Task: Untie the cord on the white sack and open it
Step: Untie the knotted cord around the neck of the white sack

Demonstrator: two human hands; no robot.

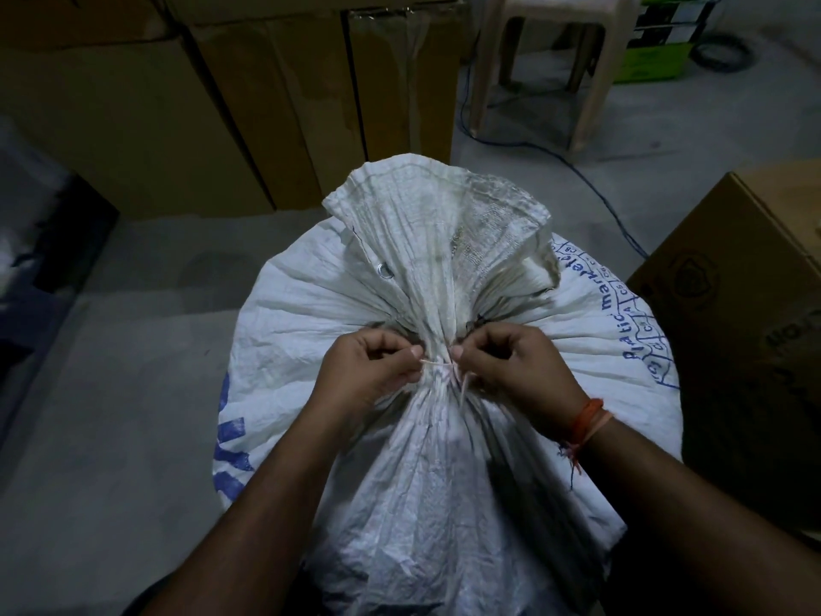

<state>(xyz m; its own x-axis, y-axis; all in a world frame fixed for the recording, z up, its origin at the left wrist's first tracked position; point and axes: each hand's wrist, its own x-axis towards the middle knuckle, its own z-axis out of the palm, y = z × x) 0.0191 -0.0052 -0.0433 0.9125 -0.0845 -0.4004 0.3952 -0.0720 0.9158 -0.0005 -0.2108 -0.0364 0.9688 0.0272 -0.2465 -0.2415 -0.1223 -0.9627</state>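
Sack: a white woven sack with blue print is stood on the grey floor, full and upright, directly below the camera.
Neck: the sack mouth is gathered into a pleated bunch that fans upward; a metal eyelet is seen on its left side.
Cord: a thin pale cord is wound around the gathered neck, still tied, with loose ends hanging to the right of the knot.
Left hand: the left hand is curled, the cord pinched between thumb and forefinger at the left of the knot.
Right hand: the right hand is curled likewise, the cord pinched at the right of the knot; an orange thread band is worn at the wrist.
Surroundings: cardboard boxes are stacked behind the sack, a plastic stool is stood beyond, another carton lies at right.
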